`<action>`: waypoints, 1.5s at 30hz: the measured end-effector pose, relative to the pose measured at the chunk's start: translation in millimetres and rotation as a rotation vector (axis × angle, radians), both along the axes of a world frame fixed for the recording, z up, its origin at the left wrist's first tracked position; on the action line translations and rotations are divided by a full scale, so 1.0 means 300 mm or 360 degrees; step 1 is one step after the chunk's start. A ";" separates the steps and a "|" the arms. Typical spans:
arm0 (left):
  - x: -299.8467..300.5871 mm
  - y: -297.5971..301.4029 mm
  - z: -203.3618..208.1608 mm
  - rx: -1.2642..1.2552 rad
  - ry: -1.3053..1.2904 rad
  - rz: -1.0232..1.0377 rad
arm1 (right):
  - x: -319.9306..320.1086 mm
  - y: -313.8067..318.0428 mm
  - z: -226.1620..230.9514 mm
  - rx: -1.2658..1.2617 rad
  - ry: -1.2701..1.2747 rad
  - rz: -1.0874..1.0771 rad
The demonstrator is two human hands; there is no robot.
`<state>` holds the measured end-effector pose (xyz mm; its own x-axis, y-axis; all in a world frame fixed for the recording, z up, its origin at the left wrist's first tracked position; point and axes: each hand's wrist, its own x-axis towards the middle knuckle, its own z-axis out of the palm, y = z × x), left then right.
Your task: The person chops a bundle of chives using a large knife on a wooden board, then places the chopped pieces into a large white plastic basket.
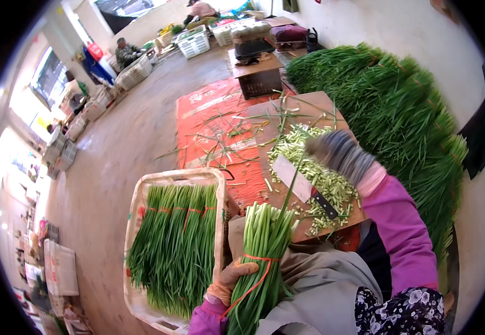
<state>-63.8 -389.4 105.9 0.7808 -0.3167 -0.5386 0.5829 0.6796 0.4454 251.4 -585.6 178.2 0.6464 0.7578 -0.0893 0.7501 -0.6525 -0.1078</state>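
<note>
My left hand (233,277), in an orange-brown glove, is closed round a bundle of garlic chives (260,245) beside my lap. A red band ties the bundle, and its pale stem ends point up and away from me. My right hand (331,152), in a grey striped glove, is over the far right of a brown board (306,103); motion smears its fingers. Just below it a cleaver (301,184) with a black handle lies on a heap of cut stem ends (337,190). One long green leaf crosses the blade.
To the left stands a white crate (218,223) with tied chive bundles (178,240). A large pile of chives (387,106) lies along the right wall. Red sheeting (203,111) with loose leaves covers the floor beyond. Farther off, people (126,54) sit among crates (193,43).
</note>
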 end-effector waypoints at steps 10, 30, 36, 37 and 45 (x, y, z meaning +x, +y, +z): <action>-0.171 0.132 -0.036 0.0599 -0.0239 0.0106 | 0.112 -0.158 -0.204 -0.0293 0.0113 -0.1009; -0.434 0.390 0.402 0.2540 -0.0425 0.1831 | -0.666 0.632 -0.094 0.1127 0.1536 0.1135; -0.151 0.337 0.401 0.2437 -0.0862 0.1976 | -0.895 0.851 -0.076 0.1716 0.1925 0.0985; -0.137 0.307 0.414 0.2321 -0.0949 0.1923 | -0.863 0.871 -0.136 0.1691 0.2006 0.0887; -0.198 0.279 0.508 0.3649 -0.0771 0.1203 | -0.645 0.798 -0.052 0.1630 0.2378 0.0949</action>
<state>-123.3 -305.6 258.3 0.5532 0.4938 0.6709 0.2640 -0.8678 0.4210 58.0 -346.3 162.6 0.1491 0.9372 0.3154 -0.2362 0.3435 -0.9090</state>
